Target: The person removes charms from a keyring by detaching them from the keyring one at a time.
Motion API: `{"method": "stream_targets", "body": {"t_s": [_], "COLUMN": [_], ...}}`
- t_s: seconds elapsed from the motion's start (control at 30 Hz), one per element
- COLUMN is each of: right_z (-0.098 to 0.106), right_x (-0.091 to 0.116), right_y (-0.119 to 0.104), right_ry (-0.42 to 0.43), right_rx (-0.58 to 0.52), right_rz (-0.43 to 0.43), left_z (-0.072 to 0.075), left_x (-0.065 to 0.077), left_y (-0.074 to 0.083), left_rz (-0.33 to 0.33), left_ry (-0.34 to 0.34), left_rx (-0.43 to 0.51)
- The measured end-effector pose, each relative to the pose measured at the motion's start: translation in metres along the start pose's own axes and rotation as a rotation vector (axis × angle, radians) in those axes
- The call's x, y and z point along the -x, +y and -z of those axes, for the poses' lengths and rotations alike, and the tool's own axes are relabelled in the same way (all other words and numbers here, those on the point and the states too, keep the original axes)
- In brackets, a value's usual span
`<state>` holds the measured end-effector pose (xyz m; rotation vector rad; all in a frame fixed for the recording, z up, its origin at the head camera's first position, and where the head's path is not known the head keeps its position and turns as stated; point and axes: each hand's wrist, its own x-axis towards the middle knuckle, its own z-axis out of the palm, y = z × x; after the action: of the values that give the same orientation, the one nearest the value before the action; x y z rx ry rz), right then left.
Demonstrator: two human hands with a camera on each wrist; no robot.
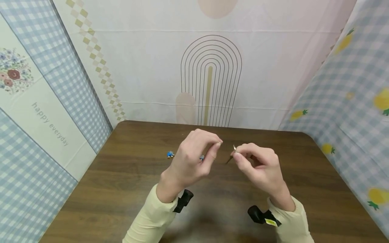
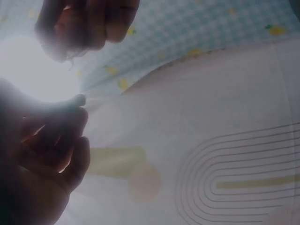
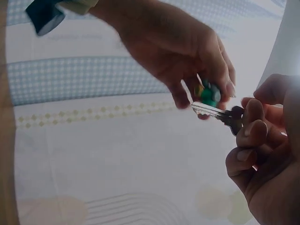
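Over the table, my left hand (image 1: 188, 153) pinches something small and pale at its thumb and fingertips. A small blue-green charm (image 3: 208, 95) shows at that hand's fingers in the right wrist view, blurred; a bluish bit of it (image 1: 202, 157) seems visible through the finger gap. Facing it, my right hand (image 1: 261, 163) pinches a metal key (image 3: 208, 110) by its dark head, the toothed blade pointing toward the left hand. A thin metal ring (image 1: 234, 148) stands up at the right fingertips. Glare hides much of the left wrist view.
On the brown wooden table (image 1: 121, 189) lies a small blue figure (image 1: 170, 154), left of the left hand. Behind the table hangs a pale printed cloth (image 1: 146, 74). Checked cloths flank it on both sides.
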<state>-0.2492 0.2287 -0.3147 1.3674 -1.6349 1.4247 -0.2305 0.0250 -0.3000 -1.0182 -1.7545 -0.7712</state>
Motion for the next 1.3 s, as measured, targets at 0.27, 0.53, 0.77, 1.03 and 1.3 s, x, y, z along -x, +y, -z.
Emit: {"method": "stream_targets", "body": {"t_s": [0.27, 0.53, 0.77, 1.03, 1.3], "right_z": [0.015, 0.022, 0.036, 0.064, 0.081], "right_x": [0.015, 0.018, 0.034, 0.074, 0.097], "right_y": [0.019, 0.021, 0.029, 0.064, 0.083], "right_ry": [-0.055, -0.131, -0.167, -0.222, -0.253], "right_rx": [0.125, 0.149, 0.257, 0.323, 0.361], "right_rz": [-0.119, -0.174, -0.240, -0.604, -0.759], "left_z": [0.007, 0.011, 0.018, 0.023, 0.024], "left_x": [0.018, 0.042, 0.068, 0.098, 0.131], "left_y": [-0.019, -0.042, -0.062, -0.081, -0.094], "left_rz": [0.175, 0.397, 0.554, 0.730, 0.795], "left_ry": [-0.118, -0.260, -0.348, -0.506, -0.637], "left_rx": [0.061, 0.116, 0.157, 0.122, 0.112]}}
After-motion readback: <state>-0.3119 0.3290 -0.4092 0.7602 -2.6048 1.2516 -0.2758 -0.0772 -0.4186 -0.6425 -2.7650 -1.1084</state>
